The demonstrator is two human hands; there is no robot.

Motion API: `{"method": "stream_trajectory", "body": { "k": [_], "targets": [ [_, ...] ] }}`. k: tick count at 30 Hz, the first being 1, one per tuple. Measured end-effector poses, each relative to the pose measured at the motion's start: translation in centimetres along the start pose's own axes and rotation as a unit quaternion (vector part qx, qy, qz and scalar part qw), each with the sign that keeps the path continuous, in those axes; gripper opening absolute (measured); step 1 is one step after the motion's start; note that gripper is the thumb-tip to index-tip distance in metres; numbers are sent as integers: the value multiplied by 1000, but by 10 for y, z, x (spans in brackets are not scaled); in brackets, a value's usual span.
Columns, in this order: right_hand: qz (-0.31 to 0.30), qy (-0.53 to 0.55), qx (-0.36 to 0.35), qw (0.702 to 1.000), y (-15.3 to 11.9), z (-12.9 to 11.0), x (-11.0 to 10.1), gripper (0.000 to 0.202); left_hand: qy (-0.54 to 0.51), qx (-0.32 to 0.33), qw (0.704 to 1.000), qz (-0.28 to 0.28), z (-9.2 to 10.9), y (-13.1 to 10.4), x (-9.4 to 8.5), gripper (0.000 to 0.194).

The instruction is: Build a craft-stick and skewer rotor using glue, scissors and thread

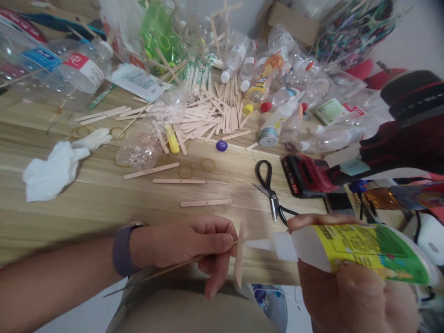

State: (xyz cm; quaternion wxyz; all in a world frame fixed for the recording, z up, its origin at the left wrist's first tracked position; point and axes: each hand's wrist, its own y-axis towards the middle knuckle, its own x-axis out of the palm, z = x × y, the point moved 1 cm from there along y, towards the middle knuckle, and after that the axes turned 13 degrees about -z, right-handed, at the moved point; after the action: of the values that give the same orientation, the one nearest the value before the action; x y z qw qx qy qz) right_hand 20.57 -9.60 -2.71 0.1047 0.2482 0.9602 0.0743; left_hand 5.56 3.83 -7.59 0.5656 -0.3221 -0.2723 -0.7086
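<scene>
Between its thumb and fingers my left hand (204, 245) pinches a thin wooden skewer (173, 267) near its end. A craft stick (239, 259) stands crosswise at the skewer's tip, just right of the fingertips. My right hand (357, 291) is wrapped round a glue bottle (367, 252) with a yellow and green label, lying sideways. Its white nozzle (260, 243) points left, with the tip close to the craft stick; whether they touch is unclear. Beyond my hands, a single craft stick (206, 203) lies on the table.
Black-handled scissors (273, 199) lie ahead of the bottle, beside a red and black power drill (308, 175). Piled craft sticks (222, 111), plastic bottles (83, 71) and a purple cap (221, 146) cover the back. Crumpled white tissue (53, 171) rests at the left.
</scene>
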Motion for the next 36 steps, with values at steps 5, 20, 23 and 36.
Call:
{"method": "stream_trajectory", "body": {
  "k": [5, 20, 23, 36],
  "targets": [
    [60, 20, 45, 997, 3, -10, 14, 18, -1, -5, 1000, 2, 2, 0, 1, 32],
    [54, 10, 27, 998, 2, -21, 20, 19, 23, -10, 999, -30, 3, 2, 0, 34],
    [78, -7, -3, 997, 3, -22, 22, 15, 31, -15, 999, -26, 5, 2, 0, 34],
    [52, 3, 6, 999, 4, -23, 23, 18, 5, -26, 1000, 6, 6, 0, 3, 23]
  ]
}}
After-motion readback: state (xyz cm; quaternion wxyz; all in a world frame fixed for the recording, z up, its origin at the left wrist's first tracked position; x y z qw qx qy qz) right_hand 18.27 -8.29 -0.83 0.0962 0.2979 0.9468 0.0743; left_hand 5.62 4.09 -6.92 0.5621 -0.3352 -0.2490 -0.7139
